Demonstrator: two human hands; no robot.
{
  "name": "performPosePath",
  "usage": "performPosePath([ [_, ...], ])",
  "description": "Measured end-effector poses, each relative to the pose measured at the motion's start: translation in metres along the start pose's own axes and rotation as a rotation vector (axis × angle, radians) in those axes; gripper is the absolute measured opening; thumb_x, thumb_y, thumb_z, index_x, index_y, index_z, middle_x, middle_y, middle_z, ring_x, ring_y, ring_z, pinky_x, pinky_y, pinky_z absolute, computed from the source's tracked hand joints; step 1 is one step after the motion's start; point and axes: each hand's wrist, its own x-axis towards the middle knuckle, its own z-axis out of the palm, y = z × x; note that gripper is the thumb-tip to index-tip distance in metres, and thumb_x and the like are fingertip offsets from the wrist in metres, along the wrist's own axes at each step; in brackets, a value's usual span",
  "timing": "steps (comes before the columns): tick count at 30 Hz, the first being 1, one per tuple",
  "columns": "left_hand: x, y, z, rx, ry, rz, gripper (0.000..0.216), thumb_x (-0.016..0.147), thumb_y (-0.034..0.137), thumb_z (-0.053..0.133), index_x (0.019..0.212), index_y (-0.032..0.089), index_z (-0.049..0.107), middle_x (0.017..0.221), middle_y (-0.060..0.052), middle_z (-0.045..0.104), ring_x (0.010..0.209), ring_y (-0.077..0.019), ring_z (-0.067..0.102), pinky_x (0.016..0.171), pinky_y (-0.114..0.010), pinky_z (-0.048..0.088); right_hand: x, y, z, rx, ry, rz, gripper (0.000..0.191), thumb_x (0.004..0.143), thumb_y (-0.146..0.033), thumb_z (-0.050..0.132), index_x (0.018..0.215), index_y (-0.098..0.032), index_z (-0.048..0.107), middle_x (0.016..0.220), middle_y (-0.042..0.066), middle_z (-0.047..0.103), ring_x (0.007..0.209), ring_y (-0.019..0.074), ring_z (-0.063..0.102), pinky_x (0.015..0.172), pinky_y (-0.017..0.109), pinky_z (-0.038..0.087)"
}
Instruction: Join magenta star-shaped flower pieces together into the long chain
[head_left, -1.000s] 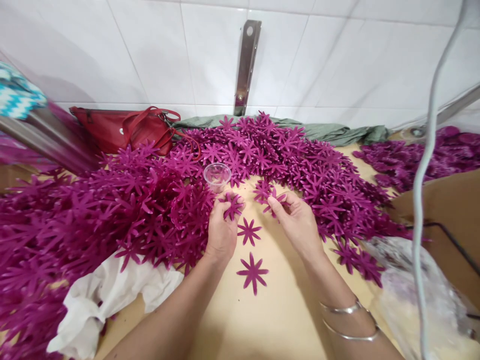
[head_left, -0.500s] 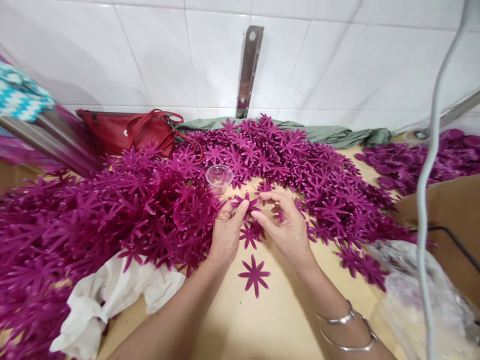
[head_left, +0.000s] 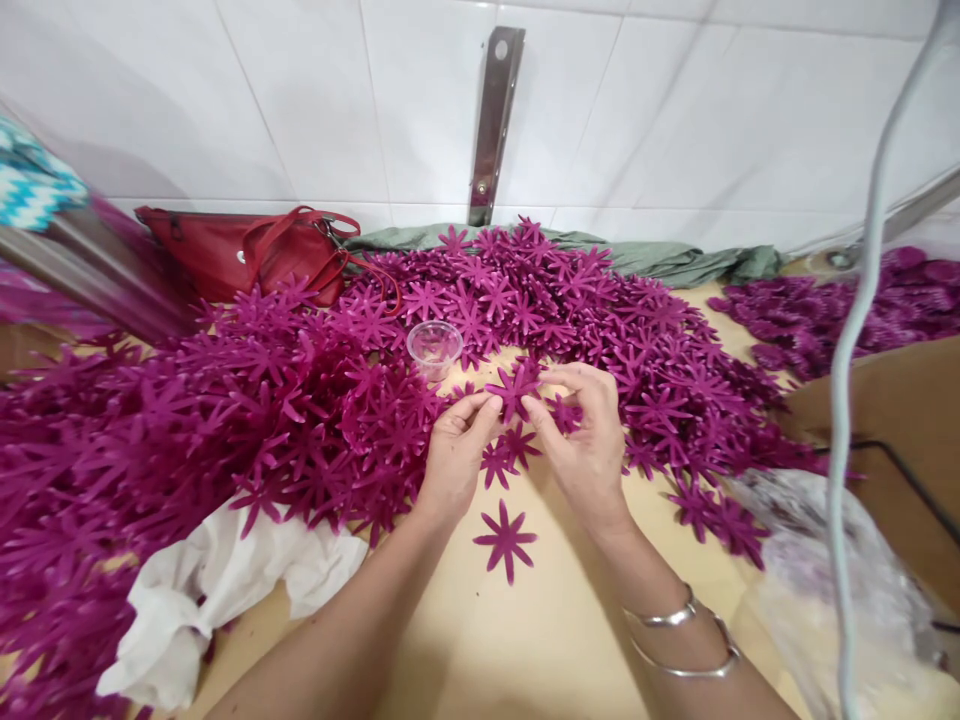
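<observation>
Between my two hands is a magenta flower-shaped piece (head_left: 514,388) with several narrow petals. My left hand (head_left: 452,460) pinches its left side between thumb and forefinger. At its right side, the thumb and forefinger of my right hand (head_left: 591,455) close on the petal tips. Below the hands, more loose magenta flower pieces (head_left: 498,463) lie on the tan surface (head_left: 480,640). One single flower piece (head_left: 505,541) rests flat by itself nearer to me. Just beyond my left fingers stands a small clear plastic cup (head_left: 434,345); its contents are hard to make out.
A large pile of magenta flower pieces (head_left: 300,400) curves around the hands. A white cloth (head_left: 176,610) lies at left, a red bag (head_left: 225,250) behind. At right are a plastic bag (head_left: 840,590), cardboard (head_left: 892,420) and a hanging grey cable (head_left: 840,400).
My right thumb and forefinger, apart beside the flower piece before, have closed on its right side. The piece has shifted slightly right and turned its face more toward me.
</observation>
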Motion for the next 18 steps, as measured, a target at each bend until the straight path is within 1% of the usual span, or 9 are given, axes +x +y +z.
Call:
performPosePath([
  [1, 0.0004, -0.0005, -0.0008, 0.002, -0.011, -0.004, 0.023, 0.08, 0.039, 0.087, 0.088, 0.018, 0.079, 0.084, 0.001, 0.076, 0.078, -0.0098, 0.068, 0.081, -0.022, 0.056, -0.0004, -0.0018, -0.0001, -0.08, -0.003, -0.088, 0.017, 0.09, -0.031, 0.077, 0.106, -0.026, 0.074, 0.119, 0.01, 0.065, 0.118, 0.0282, 0.059, 0.105, 0.048, 0.047],
  [2, 0.0007, -0.0008, -0.0013, 0.003, -0.026, -0.012, 0.023, 0.081, 0.039, 0.086, 0.088, 0.018, 0.079, 0.085, 0.0, 0.076, 0.079, -0.0104, 0.069, 0.082, -0.023, 0.057, -0.0008, -0.0029, -0.0001, -0.132, -0.016, -0.143, 0.014, 0.09, -0.03, 0.077, 0.103, -0.026, 0.076, 0.118, 0.01, 0.066, 0.118, 0.0288, 0.058, 0.106, 0.05, 0.045],
  [4, 0.0005, -0.001, -0.0015, 0.001, -0.046, -0.021, 0.023, 0.08, 0.039, 0.086, 0.089, 0.018, 0.08, 0.087, -0.001, 0.078, 0.081, -0.0117, 0.07, 0.084, -0.025, 0.057, -0.0011, -0.0028, 0.0003, -0.152, -0.045, -0.161, 0.008, 0.091, -0.028, 0.076, 0.099, -0.025, 0.077, 0.113, 0.01, 0.069, 0.115, 0.0283, 0.06, 0.106, 0.051, 0.045],
  [7, -0.0008, -0.0005, -0.0001, 0.021, -0.062, -0.021, 0.023, 0.077, 0.034, 0.089, 0.092, 0.019, 0.081, 0.091, -0.001, 0.08, 0.084, -0.0126, 0.072, 0.087, -0.026, 0.057, -0.0006, -0.0006, 0.0006, -0.043, -0.073, -0.07, 0.004, 0.093, -0.024, 0.073, 0.093, -0.024, 0.076, 0.105, 0.007, 0.071, 0.109, 0.0257, 0.064, 0.103, 0.047, 0.047],
  [10, -0.0016, -0.0004, 0.0011, 0.032, -0.078, -0.02, 0.025, 0.074, 0.029, 0.09, 0.096, 0.02, 0.082, 0.098, -0.002, 0.081, 0.09, -0.0136, 0.072, 0.092, -0.028, 0.056, 0.0005, 0.001, 0.0, 0.064, -0.092, 0.009, 0.008, 0.094, -0.024, 0.071, 0.088, -0.024, 0.075, 0.098, 0.005, 0.073, 0.102, 0.0234, 0.067, 0.099, 0.043, 0.05],
  [15, 0.0004, -0.002, -0.001, 0.033, -0.06, 0.003, 0.021, 0.078, 0.03, 0.087, 0.094, 0.019, 0.079, 0.094, -0.001, 0.08, 0.087, -0.0129, 0.071, 0.091, -0.028, 0.055, 0.0028, 0.0027, -0.0011, 0.239, -0.123, 0.233, 0.012, 0.096, -0.029, 0.067, 0.089, -0.023, 0.075, 0.093, 0.003, 0.074, 0.091, 0.021, 0.068, 0.087, 0.037, 0.053],
  [16, 0.0009, -0.0025, -0.0017, 0.031, -0.062, 0.006, 0.021, 0.079, 0.031, 0.087, 0.094, 0.019, 0.079, 0.094, -0.001, 0.079, 0.087, -0.0129, 0.071, 0.091, -0.028, 0.054, 0.0033, 0.0026, -0.0013, 0.265, -0.117, 0.261, 0.011, 0.095, -0.029, 0.068, 0.09, -0.023, 0.075, 0.095, 0.004, 0.075, 0.092, 0.021, 0.068, 0.088, 0.037, 0.053],
  [18, 0.0014, -0.0033, -0.0028, 0.018, -0.075, 0.008, 0.02, 0.079, 0.031, 0.086, 0.093, 0.019, 0.078, 0.094, -0.001, 0.079, 0.089, -0.0132, 0.071, 0.093, -0.028, 0.054, 0.0039, 0.0014, -0.0014, 0.27, -0.117, 0.242, 0.007, 0.092, -0.029, 0.072, 0.09, -0.023, 0.075, 0.1, 0.004, 0.076, 0.098, 0.022, 0.069, 0.093, 0.037, 0.052],
])
